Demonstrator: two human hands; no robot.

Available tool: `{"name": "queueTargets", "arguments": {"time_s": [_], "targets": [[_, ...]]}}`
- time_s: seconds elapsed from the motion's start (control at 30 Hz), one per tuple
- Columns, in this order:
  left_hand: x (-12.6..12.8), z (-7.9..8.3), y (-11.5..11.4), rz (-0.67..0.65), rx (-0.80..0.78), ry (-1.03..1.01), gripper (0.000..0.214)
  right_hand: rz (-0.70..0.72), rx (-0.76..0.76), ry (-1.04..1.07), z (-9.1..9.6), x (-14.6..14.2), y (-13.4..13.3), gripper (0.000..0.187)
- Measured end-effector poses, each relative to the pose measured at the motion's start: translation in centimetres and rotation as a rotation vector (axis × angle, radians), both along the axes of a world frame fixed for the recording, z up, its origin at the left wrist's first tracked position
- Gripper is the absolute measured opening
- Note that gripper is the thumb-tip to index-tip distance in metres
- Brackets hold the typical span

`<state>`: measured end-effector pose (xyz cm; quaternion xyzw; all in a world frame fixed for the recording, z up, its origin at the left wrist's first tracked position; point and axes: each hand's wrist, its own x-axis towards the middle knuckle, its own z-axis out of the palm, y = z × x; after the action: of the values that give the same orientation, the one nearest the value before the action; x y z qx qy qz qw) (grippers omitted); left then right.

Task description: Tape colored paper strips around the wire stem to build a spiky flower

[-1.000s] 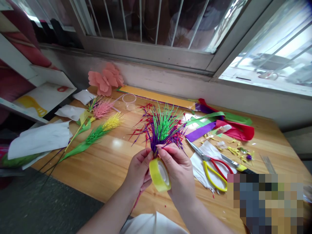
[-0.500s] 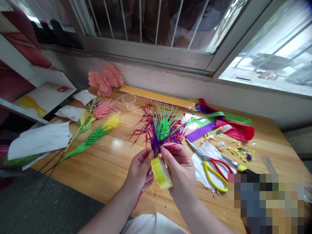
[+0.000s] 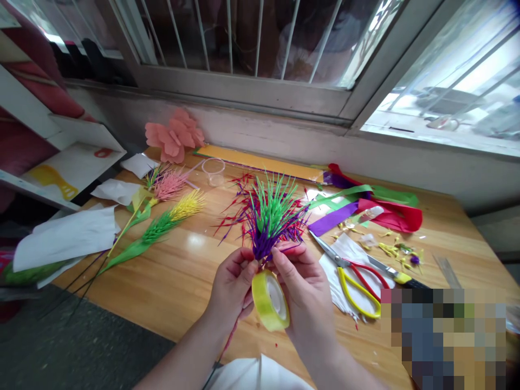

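My left hand (image 3: 232, 285) is closed round the stems of a spiky paper bunch (image 3: 270, 216) in green, purple and red, held upright over the wooden table (image 3: 174, 276). My right hand (image 3: 305, 292) grips a yellow roll of tape (image 3: 271, 300) just under the bunch, thumb and forefinger pinched at the stems beside my left fingers. The stems run down out of my left hand toward my lap.
Yellow-handled scissors (image 3: 357, 284) and a knife (image 3: 392, 271) lie on white paper to the right. Coloured paper strips (image 3: 365, 208) sit behind them. Finished paper stalks (image 3: 162, 225), a pink paper flower (image 3: 173, 135), a clear cup (image 3: 214, 170) and white sheets (image 3: 67, 235) lie to the left.
The tape roll has turned and dropped slightly in my right hand, and the bunch has shifted a little. Both hands stay together at the stems.
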<state>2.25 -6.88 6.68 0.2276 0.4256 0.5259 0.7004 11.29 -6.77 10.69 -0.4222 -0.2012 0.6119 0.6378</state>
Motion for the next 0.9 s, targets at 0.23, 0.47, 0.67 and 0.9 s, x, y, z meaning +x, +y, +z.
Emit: {"name": "queueTargets", "arguments": {"time_s": [0.23, 0.47, 0.67, 0.9], "targets": [[0.0, 0.1, 0.0, -0.005, 0.025, -0.031, 0.035, 0.007, -0.031, -0.005, 0.1, 0.0, 0.0, 0.021], [0.4, 1.3, -0.5, 0.024, -0.074, 0.015, 0.035, 0.002, -0.058, -0.017, -0.1, 0.0, 0.4, 0.023], [0.5, 2.0, -0.3, 0.06, -0.117, 0.104, 0.039, 0.052, 0.003, -0.124, -0.3, 0.4, 0.3, 0.019], [0.5, 1.7, 0.0, 0.116, -0.096, 0.098, 0.035, 0.219, 0.364, -0.425, -0.7, 1.2, -1.8, 0.044]]}}
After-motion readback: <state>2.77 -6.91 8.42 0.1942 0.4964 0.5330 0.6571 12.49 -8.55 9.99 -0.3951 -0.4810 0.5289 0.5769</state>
